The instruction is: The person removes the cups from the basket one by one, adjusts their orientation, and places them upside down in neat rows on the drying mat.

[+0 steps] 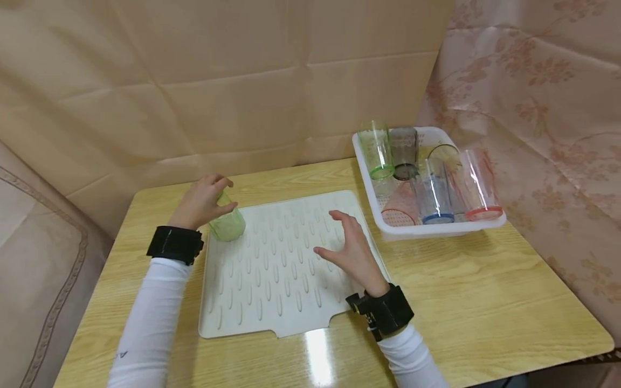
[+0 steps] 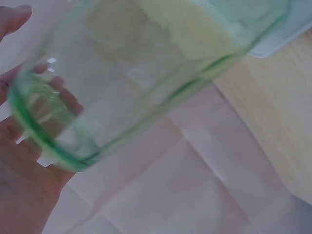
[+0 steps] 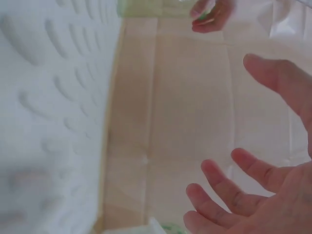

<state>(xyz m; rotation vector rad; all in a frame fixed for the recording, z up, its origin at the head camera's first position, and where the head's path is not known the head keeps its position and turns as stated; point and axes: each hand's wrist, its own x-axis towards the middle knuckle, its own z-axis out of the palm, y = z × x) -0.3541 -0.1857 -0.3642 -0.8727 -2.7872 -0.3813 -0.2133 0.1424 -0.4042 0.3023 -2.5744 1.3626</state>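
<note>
My left hand (image 1: pixel 201 202) grips a clear green glass (image 1: pixel 228 223) at the far left corner of a white ridged mat (image 1: pixel 286 258). The glass is upside down, its thick green base toward the hand and its mouth toward the mat. In the left wrist view, fingers (image 2: pixel 63 97) show through the base of the glass (image 2: pixel 146 78). Above the right part of the mat, my right hand (image 1: pixel 351 250) holds nothing, its thumb and fingers spread apart. The same spread fingers (image 3: pixel 219 187) appear in the right wrist view.
At the back right of the wooden table (image 1: pixel 461 302) stands a white plastic basin (image 1: pixel 373 199) with several glasses in it, among them a green glass (image 1: pixel 375 151), a grey glass (image 1: pixel 404 153) and a blue-based glass (image 1: pixel 436 191). A beige cloth (image 1: pixel 233 81) hangs behind the table.
</note>
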